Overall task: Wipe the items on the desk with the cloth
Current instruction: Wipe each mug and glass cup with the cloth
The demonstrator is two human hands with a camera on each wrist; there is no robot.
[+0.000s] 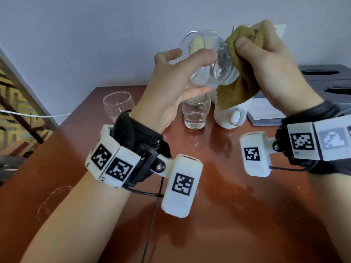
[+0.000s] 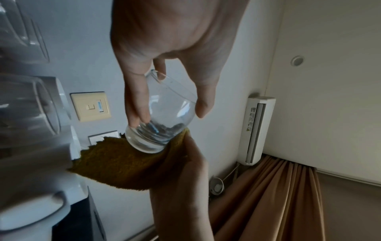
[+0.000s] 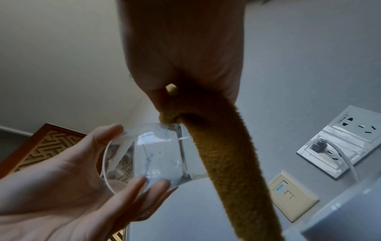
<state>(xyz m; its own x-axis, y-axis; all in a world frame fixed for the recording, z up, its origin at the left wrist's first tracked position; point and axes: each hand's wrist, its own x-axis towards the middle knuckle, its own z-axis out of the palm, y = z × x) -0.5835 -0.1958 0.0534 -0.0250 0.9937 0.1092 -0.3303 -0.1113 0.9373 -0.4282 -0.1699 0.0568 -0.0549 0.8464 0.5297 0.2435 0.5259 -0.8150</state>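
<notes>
My left hand (image 1: 182, 73) grips a clear round glass (image 1: 207, 59), lifted above the desk and tipped on its side with its mouth toward the left. My right hand (image 1: 266, 59) holds an olive-brown cloth (image 1: 237, 86) bunched against the glass's thick base. In the left wrist view the glass (image 2: 164, 114) sits between the left fingers and thumb with the cloth (image 2: 128, 164) under its base. The right wrist view shows the cloth (image 3: 226, 163) hanging down beside the glass (image 3: 156, 156).
On the reddish wooden desk (image 1: 228, 205) stand a second stemless glass (image 1: 117, 105), a small tumbler (image 1: 195, 112) and a white mug (image 1: 230, 114). A grey book (image 1: 266, 112) and a dark box (image 1: 326, 80) lie at the right. A white cord (image 1: 34, 114) runs off left.
</notes>
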